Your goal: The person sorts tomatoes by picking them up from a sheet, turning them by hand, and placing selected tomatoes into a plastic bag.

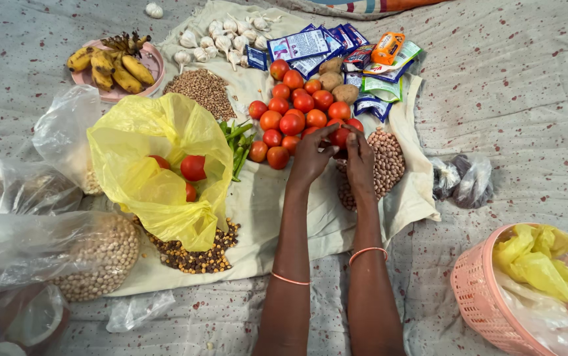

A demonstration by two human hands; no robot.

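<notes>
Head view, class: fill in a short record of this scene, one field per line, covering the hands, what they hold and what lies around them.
surface: cream cloth on a speckled bedsheet
left hand: grips a tomato
right hand: on the same tomato
beside hands: tomato pile, pale beans
yellow bag: open, tomatoes inside
far left: bananas on pink plate
near right: pink basket

Left hand (311, 157) and right hand (359, 158) grip a tomato (340, 137).

Bare forearms, no sleeves; a thin orange bangle (367, 252) circles each wrist.
</notes>
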